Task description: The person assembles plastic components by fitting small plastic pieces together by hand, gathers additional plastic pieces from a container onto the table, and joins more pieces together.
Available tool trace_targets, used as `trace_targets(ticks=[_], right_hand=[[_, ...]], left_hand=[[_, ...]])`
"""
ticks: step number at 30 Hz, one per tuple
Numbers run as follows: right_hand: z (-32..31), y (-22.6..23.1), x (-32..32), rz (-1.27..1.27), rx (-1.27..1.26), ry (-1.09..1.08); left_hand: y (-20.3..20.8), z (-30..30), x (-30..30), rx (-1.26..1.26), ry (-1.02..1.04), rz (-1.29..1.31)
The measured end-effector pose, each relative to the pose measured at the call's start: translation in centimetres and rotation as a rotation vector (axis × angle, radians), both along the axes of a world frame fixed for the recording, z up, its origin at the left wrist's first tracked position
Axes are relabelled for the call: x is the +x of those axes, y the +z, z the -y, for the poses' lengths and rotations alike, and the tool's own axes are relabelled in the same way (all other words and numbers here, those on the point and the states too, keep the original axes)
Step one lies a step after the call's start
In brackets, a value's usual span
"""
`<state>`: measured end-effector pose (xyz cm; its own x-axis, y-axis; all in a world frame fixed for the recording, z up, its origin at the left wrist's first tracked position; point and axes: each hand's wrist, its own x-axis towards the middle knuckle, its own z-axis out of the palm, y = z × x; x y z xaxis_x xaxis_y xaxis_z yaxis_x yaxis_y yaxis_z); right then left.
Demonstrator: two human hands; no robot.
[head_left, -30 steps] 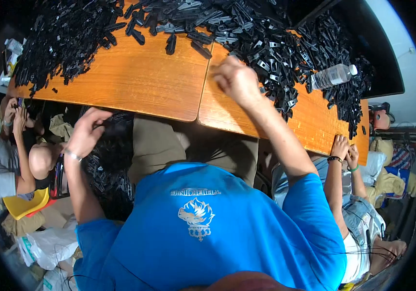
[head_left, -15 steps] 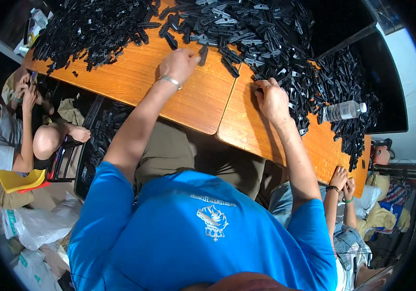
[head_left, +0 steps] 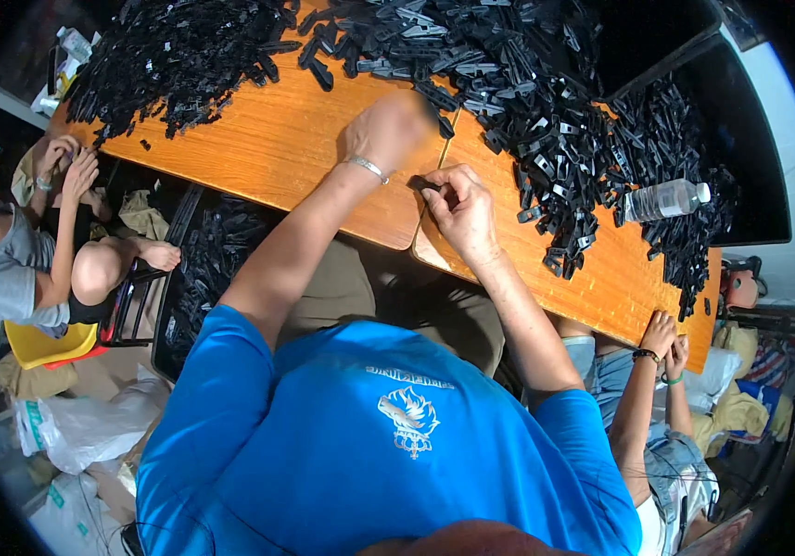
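My left hand (head_left: 393,134), with a metal band at its wrist, hovers over the wooden table. Its fingers are smeared by motion, with a dark blur at their tips, and whether they hold anything cannot be told. A long black plastic clip-like piece (head_left: 445,124) lies just beyond them. Close to the table's near edge, my right hand (head_left: 465,211) pinches a small dark plastic part (head_left: 424,183) between thumb and fingers, over the seam of the tabletop. A big heap of long black plastic pieces (head_left: 471,56) spreads beyond both hands.
Finer black parts (head_left: 175,65) are heaped at the far left. Small black pieces with metallic bits (head_left: 559,176) lie right of my right hand, beside a clear bottle (head_left: 666,201) on its side. Co-workers sit left (head_left: 17,250) and right, the latter's hands (head_left: 661,343) at the table edge.
My left hand has moved right, its fingers now blurred where a long black piece showed before. My right hand has come left and nearer from the heap's edge, now with a small dark part.
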<state>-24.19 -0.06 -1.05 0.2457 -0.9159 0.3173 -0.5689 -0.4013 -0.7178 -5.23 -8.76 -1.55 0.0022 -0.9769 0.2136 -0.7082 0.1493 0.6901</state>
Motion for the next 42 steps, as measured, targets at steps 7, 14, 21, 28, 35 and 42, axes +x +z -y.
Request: trace_targets(ticks=[7, 14, 21, 28, 35, 42], right_hand=[[-0.3, 2.0, 1.0, -0.146, -0.017, 0.07], [0.1, 1.4, 1.3, -0.263, -0.03, 0.102], [-0.5, 1.4, 0.4, -0.189, -0.015, 0.156], [3.0, 1.9, 1.3, -0.212, -0.085, 0.054], [6.8, 0.8, 2.1, -0.28, -0.099, 0.097], [7.9, 1.5, 2.1, -0.362, -0.215, 0.193]], left_hand=[[0.8, -0.3, 1.4, -0.361, -0.146, 0.156], [0.0, 0.4, 3.0, -0.319, -0.48, 0.209], [-0.5, -4.5, 5.5, -0.255, -0.405, 0.136], [-0.7, -4.8, 6.1, -0.277, -0.172, 0.079], [-1.1, -5.0, 6.8, -0.234, -0.127, 0.103], [-1.2, -4.4, 6.4, -0.278, -0.142, 0.092]])
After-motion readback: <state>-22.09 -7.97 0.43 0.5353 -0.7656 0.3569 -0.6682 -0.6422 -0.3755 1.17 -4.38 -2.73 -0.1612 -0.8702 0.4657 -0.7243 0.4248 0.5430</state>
